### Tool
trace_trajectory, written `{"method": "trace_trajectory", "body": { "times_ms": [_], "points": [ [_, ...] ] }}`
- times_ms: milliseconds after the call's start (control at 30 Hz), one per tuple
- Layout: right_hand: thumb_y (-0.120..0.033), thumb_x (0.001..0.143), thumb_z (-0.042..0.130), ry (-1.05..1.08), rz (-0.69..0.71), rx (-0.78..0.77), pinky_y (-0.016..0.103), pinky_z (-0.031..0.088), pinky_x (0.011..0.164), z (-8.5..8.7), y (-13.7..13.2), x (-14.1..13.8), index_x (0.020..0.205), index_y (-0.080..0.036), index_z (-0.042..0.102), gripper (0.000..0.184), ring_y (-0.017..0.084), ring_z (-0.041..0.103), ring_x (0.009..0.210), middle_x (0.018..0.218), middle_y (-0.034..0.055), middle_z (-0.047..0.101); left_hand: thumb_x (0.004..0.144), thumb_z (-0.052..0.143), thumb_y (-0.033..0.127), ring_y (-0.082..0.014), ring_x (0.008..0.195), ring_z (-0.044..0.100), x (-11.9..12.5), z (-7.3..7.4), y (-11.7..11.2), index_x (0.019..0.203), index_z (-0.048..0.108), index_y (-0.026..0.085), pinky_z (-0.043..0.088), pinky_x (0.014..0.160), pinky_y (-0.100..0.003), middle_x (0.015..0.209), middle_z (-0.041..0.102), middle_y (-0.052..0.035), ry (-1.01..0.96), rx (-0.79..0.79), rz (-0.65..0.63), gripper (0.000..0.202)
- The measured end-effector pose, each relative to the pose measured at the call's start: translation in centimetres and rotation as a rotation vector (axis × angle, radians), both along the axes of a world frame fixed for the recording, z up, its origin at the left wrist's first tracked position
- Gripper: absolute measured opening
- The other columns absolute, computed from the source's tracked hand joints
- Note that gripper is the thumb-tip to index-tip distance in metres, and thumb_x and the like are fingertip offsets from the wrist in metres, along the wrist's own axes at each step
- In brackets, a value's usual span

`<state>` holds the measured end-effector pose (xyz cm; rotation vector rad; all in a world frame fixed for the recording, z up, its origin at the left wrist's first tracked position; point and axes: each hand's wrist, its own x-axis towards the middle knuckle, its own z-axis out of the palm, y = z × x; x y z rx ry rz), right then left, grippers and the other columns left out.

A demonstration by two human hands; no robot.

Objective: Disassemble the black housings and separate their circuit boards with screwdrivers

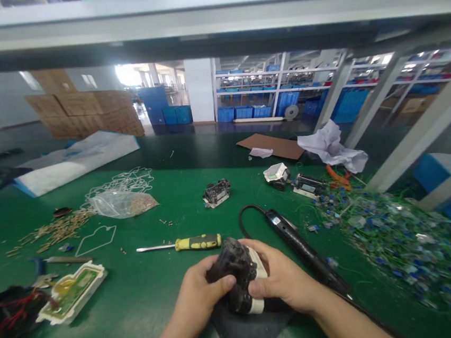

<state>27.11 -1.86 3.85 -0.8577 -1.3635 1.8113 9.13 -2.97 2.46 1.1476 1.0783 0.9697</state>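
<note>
Both my hands grip a small black-and-white motor assembly [238, 274] over a dark cloth pad [249, 336] at the near edge of the green table [161, 292]. My left hand [200, 293] wraps its left side, thumb across the black top. My right hand [284, 277] clasps the white right side, fingers curled around it. A yellow-handled screwdriver [185, 243] lies just beyond my left hand. A black electric driver [300, 244] with its cord lies beside my right hand.
Two similar assemblies [216, 192] [309, 185] and a white part [277, 174] sit farther back. A heap of small blue and green parts [400, 242] fills the right. A plastic bag of screws [123, 204], loose brass pieces [56, 230] and a white cover with circuit board [72, 290] lie left.
</note>
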Motion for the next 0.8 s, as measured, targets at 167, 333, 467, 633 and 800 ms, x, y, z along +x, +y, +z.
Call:
{"method": "trace_trajectory", "body": {
  "times_ms": [167,333,467,633,800],
  "points": [
    [-0.039,0.050,0.082,0.014,0.025,-0.025,0.035,0.038,0.088,-0.1,0.3,0.4,0.117,-0.016,0.043,0.081,0.025,0.051,0.102,0.105,0.0075,0.056,0.063,0.072,0.038,-0.0230,0.085,0.060,-0.3,-0.3,0.1,0.101,0.064,0.010,0.045,0.079,-0.030,0.088,0.068,-0.0071,-0.197,-0.074,-0.001,0.047],
    [-0.034,0.053,0.082,0.034,0.035,-0.057,0.038,0.037,0.090,-0.4,0.7,1.2,0.123,-0.016,0.037,0.085,0.026,0.050,0.105,0.111,0.0095,0.054,0.064,0.072,0.042,-0.0188,0.072,0.060,-0.9,-0.6,0.4,0.093,0.066,0.009,0.046,0.066,-0.026,0.078,0.068,-0.0082,-0.370,-0.204,0.015,0.045],
    [-0.032,0.053,0.081,0.073,0.038,-0.078,0.041,0.035,0.094,-0.6,1.0,1.6,0.122,-0.017,0.039,0.082,0.027,0.050,0.106,0.114,0.0103,0.053,0.058,0.077,0.033,-0.0135,0.059,0.056,-1.2,-0.5,0.6,0.080,0.068,0.010,0.044,0.056,-0.022,0.070,0.067,-0.0060,-0.437,-0.257,0.119,0.033],
    [-0.029,0.053,0.081,0.101,0.034,-0.119,0.042,0.033,0.095,-0.4,1.1,2.3,0.121,-0.017,0.042,0.079,0.026,0.051,0.106,0.113,0.0114,0.053,0.053,0.074,0.018,-0.0158,0.054,0.057,-1.6,0.1,0.6,0.067,0.065,0.011,0.050,0.050,-0.028,0.064,0.066,-0.0050,-0.507,-0.337,0.350,0.017],
    [-0.024,0.052,0.080,0.093,0.047,-0.176,0.043,0.034,0.095,-0.5,1.4,2.6,0.119,-0.017,0.045,0.076,0.026,0.052,0.105,0.113,0.0114,0.055,0.070,0.055,0.010,-0.0184,0.051,0.060,-1.6,0.3,0.7,0.065,0.062,0.009,0.049,0.045,-0.026,0.058,0.065,-0.0073,-0.472,-0.419,0.381,0.009]
  ]
}}
